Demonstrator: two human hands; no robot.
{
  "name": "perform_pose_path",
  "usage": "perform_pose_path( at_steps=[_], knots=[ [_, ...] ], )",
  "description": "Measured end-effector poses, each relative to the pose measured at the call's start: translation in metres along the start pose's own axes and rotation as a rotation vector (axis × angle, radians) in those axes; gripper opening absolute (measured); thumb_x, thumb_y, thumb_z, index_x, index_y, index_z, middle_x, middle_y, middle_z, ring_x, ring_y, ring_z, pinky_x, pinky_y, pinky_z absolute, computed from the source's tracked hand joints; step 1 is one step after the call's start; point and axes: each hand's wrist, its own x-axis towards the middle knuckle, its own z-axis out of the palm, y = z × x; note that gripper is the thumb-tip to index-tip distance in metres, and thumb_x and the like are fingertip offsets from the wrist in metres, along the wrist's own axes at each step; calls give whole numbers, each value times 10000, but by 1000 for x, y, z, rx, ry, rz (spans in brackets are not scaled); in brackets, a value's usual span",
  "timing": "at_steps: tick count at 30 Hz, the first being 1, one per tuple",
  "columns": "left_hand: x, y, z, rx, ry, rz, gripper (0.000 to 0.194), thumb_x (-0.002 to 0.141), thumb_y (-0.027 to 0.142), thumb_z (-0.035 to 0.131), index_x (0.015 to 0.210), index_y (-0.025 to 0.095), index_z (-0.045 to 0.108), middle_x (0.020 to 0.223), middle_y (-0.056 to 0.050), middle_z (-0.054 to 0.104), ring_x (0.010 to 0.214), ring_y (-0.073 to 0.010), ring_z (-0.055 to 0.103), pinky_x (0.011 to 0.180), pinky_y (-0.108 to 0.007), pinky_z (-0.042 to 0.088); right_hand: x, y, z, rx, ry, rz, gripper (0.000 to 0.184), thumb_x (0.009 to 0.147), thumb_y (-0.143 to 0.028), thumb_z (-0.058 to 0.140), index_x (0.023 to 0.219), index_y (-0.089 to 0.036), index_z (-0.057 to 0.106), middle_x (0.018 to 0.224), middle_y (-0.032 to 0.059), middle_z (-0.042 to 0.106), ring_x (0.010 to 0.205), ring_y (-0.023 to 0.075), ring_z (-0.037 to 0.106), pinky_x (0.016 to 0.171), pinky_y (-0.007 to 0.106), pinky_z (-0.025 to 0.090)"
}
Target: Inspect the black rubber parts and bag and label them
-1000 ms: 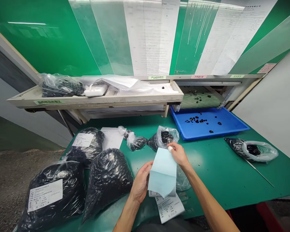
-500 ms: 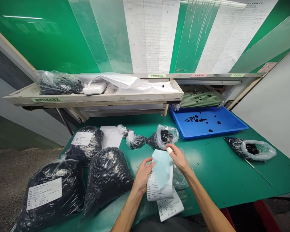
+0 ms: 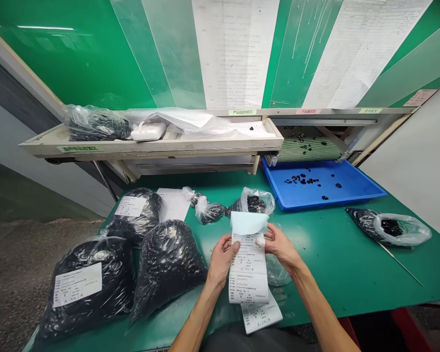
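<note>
A strip of printed white labels [image 3: 247, 274] hangs between my two hands, its pale blue backing [image 3: 247, 223] folded over at the top. My left hand [image 3: 221, 259] pinches the strip's left edge, thumb on the front. On the opposite edge, my right hand [image 3: 281, 248] grips it, with a white cover on one fingertip. The lower part of the strip folds back toward my lap. Just behind the strip lies an open clear bag [image 3: 255, 201] of black round parts. A filled clear bag [image 3: 168, 266] without a visible label stands left of my left hand.
Two labelled bags of black parts [image 3: 88, 288] [image 3: 135, 215] stand at the left. Small tied bags [image 3: 210, 211] lie mid-table. A blue tray [image 3: 326, 195] with scattered parts sits below a green conveyor belt [image 3: 308, 149]. Another open bag [image 3: 392, 227] and a thin rod [image 3: 399, 264] lie right.
The blue backing has turned from hanging over the labels to folded at the top, exposing more printed labels. My right hand has moved down along the strip's right edge.
</note>
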Motion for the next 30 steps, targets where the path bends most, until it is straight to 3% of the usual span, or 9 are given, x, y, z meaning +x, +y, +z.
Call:
perform_pose_path(
  at_steps=[5,8,11,14,18,20,22,26,30],
  knots=[
    [-2,2,3,42,10,-8,480,556,265,853,984,163,661,909,-49,720,819,-194,640,753,-282,483,1,2,8,-52,-30,-89,706,627,-215,741,1280,-216,474,1009,71,699,898,228,660,753,337,520],
    [-3,3,0,53,-21,-23,467,530,233,858,957,146,690,854,-53,724,778,-196,631,721,-274,473,-1,1,7,-147,-92,-184,441,692,-308,713,1110,-200,621,971,67,702,911,232,649,764,342,518],
    [-3,6,-3,49,-115,-33,412,613,274,807,995,161,701,823,-41,714,707,-169,606,658,-249,453,-4,1,2,-262,-87,-265,236,696,-359,709,857,-188,694,1027,75,683,952,237,628,798,334,506],
    [-4,11,-3,138,-159,20,314,683,311,750,961,170,719,768,-20,680,645,-139,555,617,-230,427,-6,7,-4,-295,-71,-250,320,626,-303,759,921,-209,681,1074,71,665,981,240,616,811,325,501],
    [-7,17,3,366,-193,253,158,787,267,634,865,191,748,801,-27,628,733,-155,532,680,-236,414,-13,14,-6,-260,-40,-206,526,675,-288,731,1178,-250,583,1130,78,640,966,225,621,801,329,509],
    [-9,20,7,453,-212,338,174,811,235,584,838,203,753,832,-38,621,778,-169,535,710,-242,409,-17,12,-6,-231,24,-263,513,690,-312,724,1182,-267,583,1139,81,631,953,226,618,793,340,514],
    [-11,22,10,478,-244,346,174,805,224,579,826,207,751,857,-46,627,798,-178,541,731,-250,408,-21,7,-8,-232,44,-360,398,674,-335,742,1056,-267,652,1057,72,650,927,233,614,801,357,512],
    [-13,24,12,355,-274,221,134,760,237,626,840,190,723,854,-51,637,808,-184,548,731,-257,412,-27,-5,-15,-267,-75,-460,146,688,-360,738,793,-264,704,872,52,667,922,256,618,867,409,490],
    [-15,25,9,285,-231,242,84,728,188,609,751,187,689,875,-56,627,810,-180,554,696,-255,410,-43,-12,-24,-496,-270,-395,141,803,-351,609,882,-301,715,1099,59,651,1130,287,554,942,438,452]
  ],
)
